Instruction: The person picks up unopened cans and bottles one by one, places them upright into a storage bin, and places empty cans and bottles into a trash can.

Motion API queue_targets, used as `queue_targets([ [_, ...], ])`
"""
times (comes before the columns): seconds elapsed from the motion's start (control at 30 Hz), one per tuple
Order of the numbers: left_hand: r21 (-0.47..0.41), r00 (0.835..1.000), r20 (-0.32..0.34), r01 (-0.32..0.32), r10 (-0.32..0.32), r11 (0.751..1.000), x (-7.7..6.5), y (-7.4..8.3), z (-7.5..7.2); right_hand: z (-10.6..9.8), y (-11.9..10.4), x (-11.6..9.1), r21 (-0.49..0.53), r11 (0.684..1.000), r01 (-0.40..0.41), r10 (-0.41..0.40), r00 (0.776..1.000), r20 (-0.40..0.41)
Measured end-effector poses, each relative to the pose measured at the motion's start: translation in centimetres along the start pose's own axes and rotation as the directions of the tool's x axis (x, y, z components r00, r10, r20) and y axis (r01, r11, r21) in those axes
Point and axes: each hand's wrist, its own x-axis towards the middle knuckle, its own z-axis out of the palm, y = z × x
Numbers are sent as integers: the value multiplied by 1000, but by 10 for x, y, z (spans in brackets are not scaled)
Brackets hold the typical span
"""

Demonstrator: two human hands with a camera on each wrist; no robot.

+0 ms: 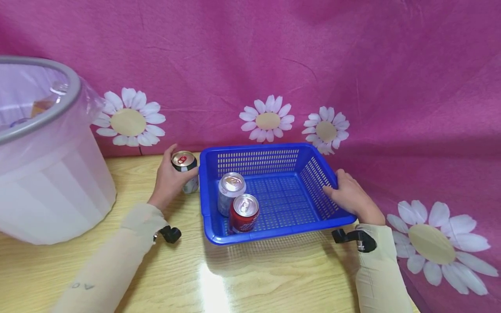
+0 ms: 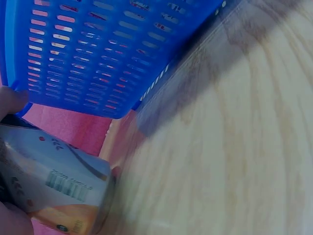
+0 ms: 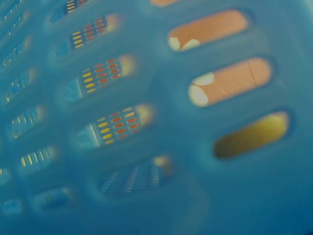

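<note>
My left hand (image 1: 167, 181) grips a drink can (image 1: 190, 186) on the table, thumb and fingers around its upper part, just left of the blue plastic basket (image 1: 274, 233). In the left wrist view this can (image 2: 63, 181) shows a pale side with a barcode and an orange patch. With its thumb over the inside of the rim, my right hand (image 1: 350, 195) holds the basket's right side. Inside the basket, at its left end, a white can (image 1: 227, 200) and a red can (image 1: 243, 221) stand upright close together. The right wrist view is filled by the slotted basket wall (image 3: 146, 88).
A large white bin (image 1: 51, 187) with a grey rim and a plastic liner stands at the left. Behind the wooden table (image 1: 172, 278) hangs a pink cloth (image 1: 211, 56) with white flowers, which also covers the right side.
</note>
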Motion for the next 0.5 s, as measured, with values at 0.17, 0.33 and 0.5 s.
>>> queue_targets([
  [0.17,-34,998,-54,15,-17,999,-1,-3,4,0,-1,0,-1,1000,0,0,1000,4],
  [0.33,-84,994,-110,3,-12,996,-1,-6,10,0,-2,0,-11,1000,-1,1,1000,-2],
  [0.5,-125,991,-136,-16,-1,992,0,-10,14,1,0,1,-14,1000,9,-9,1000,-14],
])
